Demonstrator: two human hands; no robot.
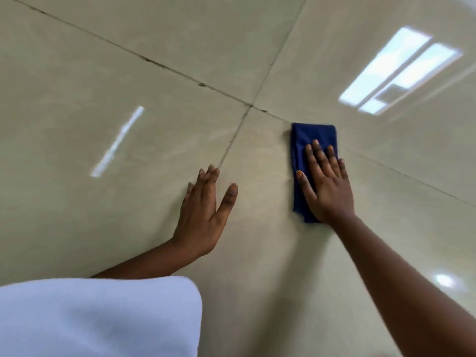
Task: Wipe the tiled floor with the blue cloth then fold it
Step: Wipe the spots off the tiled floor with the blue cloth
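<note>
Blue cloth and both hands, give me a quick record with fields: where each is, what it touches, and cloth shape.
cloth: blue cloth, a narrow folded strip, flat on the tiled floor
cloth position: just right of the crossing of the grout lines
right hand: flat, fingers spread, palm pressing on the cloth
left hand: open on bare tile, apart from the cloth
foreground: white garment at lower left

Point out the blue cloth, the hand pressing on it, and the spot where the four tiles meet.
blue cloth (313, 134): head view, bare upper part beyond the fingertips.
right hand (325, 188): head view, back of the hand, flat on the cloth.
tile joint crossing (250, 106): head view, where the grout lines intersect.
</note>
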